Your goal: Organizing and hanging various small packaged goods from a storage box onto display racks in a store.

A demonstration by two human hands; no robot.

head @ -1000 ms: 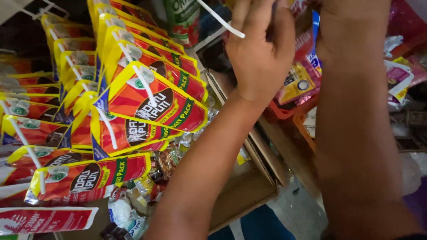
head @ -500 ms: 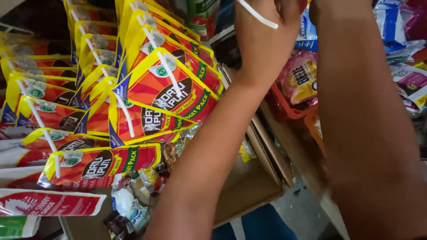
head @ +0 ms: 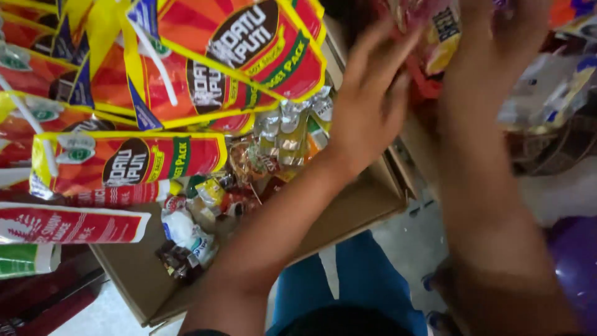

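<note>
Your left hand [head: 367,112] reaches up with its fingers spread, the grip open and holding nothing, just in front of the hanging snack packet [head: 438,37]. Your right hand [head: 491,43] is up at the same packet, but blur and the frame edge hide its fingers, so I cannot tell whether that grip is closed. The packet hangs at the top, right of the red and yellow sachet strips [head: 236,56], above the cardboard box [head: 348,211]. Steady the packet with one hand first, and keep your forearm from brushing the small sachets [head: 292,134] beside your wrist.
</note>
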